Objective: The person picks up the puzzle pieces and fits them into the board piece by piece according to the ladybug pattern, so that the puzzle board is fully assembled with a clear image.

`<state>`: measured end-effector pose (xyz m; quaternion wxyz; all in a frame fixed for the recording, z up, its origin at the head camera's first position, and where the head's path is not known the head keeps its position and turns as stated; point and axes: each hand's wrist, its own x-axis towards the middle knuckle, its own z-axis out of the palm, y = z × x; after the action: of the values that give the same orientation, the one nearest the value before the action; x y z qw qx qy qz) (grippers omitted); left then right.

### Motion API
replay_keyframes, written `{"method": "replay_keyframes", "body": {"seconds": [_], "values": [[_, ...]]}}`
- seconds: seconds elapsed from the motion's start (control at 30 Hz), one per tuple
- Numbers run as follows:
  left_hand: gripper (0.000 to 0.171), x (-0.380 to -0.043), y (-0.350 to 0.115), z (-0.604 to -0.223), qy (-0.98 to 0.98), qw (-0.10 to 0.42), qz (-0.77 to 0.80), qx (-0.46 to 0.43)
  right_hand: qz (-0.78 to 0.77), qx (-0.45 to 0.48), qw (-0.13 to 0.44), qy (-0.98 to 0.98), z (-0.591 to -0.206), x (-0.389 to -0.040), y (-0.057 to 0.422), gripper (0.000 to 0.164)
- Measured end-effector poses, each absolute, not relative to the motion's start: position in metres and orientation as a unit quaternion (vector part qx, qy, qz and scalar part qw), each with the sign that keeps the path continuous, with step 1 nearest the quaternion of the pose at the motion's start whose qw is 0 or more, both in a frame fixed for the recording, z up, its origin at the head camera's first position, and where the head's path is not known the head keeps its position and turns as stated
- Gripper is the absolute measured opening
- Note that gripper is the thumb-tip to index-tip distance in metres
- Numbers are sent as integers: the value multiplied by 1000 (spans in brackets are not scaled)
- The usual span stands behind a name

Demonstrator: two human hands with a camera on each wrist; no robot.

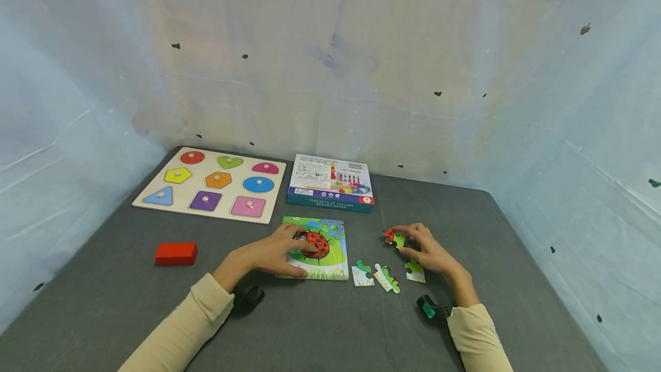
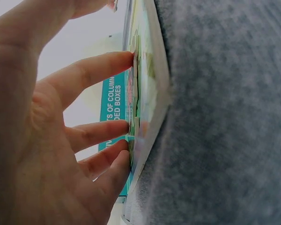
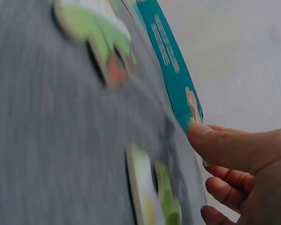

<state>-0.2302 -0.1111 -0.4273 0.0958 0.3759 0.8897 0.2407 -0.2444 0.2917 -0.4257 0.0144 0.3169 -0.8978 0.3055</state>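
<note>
My left hand (image 1: pixel 273 251) rests its spread fingertips on a ladybug jigsaw puzzle (image 1: pixel 330 257), laid flat in its board; the left wrist view shows the fingertips touching the pieces' top surface (image 2: pixel 136 103). To the right, my right hand (image 1: pixel 427 250) pinches a red and green puzzle piece (image 1: pixel 397 239) between thumb and fingers. That piece (image 3: pixel 192 104) stands on edge at the thumb tip in the right wrist view. Between the board and my right hand lie loose puzzle pieces: a corner-like one (image 1: pixel 363 277), a tilted one (image 1: pixel 386 279) and one below the hand (image 1: pixel 415 272).
Behind the puzzle stands a flat teal and white box (image 1: pixel 330 202). A wooden shape board (image 1: pixel 227 200) with knobbed coloured shapes lies at the back left. A red block (image 1: pixel 176 254) sits on the grey table (image 1: pixel 320 326) at left. Pale sheeting (image 1: pixel 330 73) rises behind the table.
</note>
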Motion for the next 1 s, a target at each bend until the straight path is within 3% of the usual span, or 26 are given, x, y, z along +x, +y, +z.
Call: {"method": "replay_keyframes", "body": {"seconds": [1.0], "values": [[59,-232,-110,-430,889,92,233,384,235,477,-16,-847,-428,-258,170,45]]}}
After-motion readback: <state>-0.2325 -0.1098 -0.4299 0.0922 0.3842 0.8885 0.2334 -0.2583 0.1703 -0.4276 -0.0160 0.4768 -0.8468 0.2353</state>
